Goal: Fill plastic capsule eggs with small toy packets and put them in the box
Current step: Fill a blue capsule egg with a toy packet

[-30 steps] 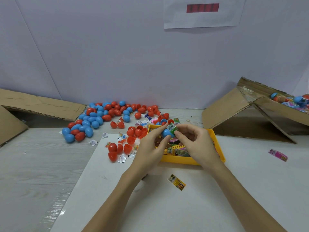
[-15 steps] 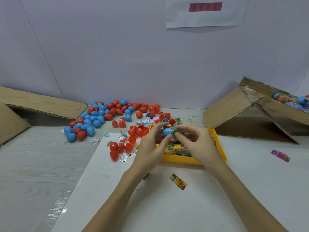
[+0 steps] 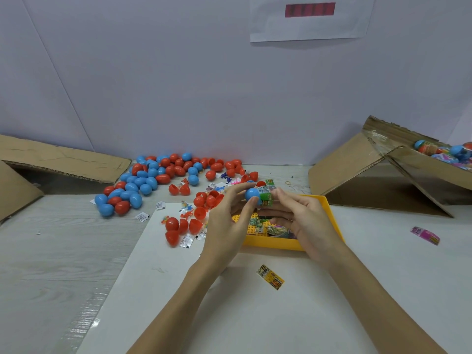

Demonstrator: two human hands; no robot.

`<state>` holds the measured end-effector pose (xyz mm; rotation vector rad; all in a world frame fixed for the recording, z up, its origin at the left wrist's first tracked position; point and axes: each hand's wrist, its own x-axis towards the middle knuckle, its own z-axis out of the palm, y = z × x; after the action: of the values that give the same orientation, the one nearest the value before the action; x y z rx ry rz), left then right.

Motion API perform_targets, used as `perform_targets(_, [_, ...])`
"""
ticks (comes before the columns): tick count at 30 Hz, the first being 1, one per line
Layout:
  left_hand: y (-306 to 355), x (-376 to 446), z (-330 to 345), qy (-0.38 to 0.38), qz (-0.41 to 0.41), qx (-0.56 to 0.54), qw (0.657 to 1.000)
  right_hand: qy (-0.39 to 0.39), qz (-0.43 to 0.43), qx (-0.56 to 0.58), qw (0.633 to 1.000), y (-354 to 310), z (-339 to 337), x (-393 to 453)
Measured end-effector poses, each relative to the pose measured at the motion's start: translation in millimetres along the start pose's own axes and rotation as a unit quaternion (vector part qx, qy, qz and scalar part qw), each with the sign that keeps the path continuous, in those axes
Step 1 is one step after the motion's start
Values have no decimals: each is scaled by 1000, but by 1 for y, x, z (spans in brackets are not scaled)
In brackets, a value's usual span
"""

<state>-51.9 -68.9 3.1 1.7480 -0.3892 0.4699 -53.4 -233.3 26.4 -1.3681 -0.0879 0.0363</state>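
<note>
My left hand [image 3: 227, 221] pinches a blue egg half [image 3: 252, 194] between thumb and fingers, above the yellow tray [image 3: 329, 213]. A green toy packet [image 3: 267, 196] sticks out of that half, and my right hand [image 3: 304, 221] pinches the packet's right end. Several more packets lie in the tray under my hands. The cardboard box [image 3: 421, 172] at the far right holds several filled eggs [image 3: 457, 150].
A heap of blue and red eggs [image 3: 153, 177] lies at the back left, with open red halves [image 3: 184, 226] and small white sachets beside the tray. A yellow packet [image 3: 270, 276] lies on the white sheet in front; a pink packet [image 3: 425, 235] lies right. A flattened carton [image 3: 61, 159] sits far left.
Both hands rose slightly with the blue half and green packet. The packet now sits deeper in the half and lies more sideways.
</note>
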Motion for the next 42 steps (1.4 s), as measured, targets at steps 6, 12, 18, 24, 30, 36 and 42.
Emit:
perform_targets(6, [-1, -1, 0, -12, 23, 30, 999, 6, 9, 0, 1000, -1, 2, 0])
perform_targets(12, [-5, 0, -3, -20, 100, 114, 988, -9, -5, -3, 1000, 1, 2, -3])
perform_targets(18, [-7, 2, -5, -45, 146, 146, 977, -18, 66, 106, 992, 3, 0, 0])
perform_targets(24, [-6, 2, -6, -19, 128, 146, 981, -50, 128, 189, 972, 1, -1, 1])
perform_targets(30, [-2, -4, -3, -81, 98, 138, 982, -96, 167, 240, 952, 3, 1, 1])
perform_targets(36, [-5, -4, -3, -70, 81, 149, 983, -102, 186, 253, 944, 3, 3, -1])
perform_targets(42, [-5, -2, -4, -50, 90, 137, 985, -112, 198, 264, 937, 0, 4, -3])
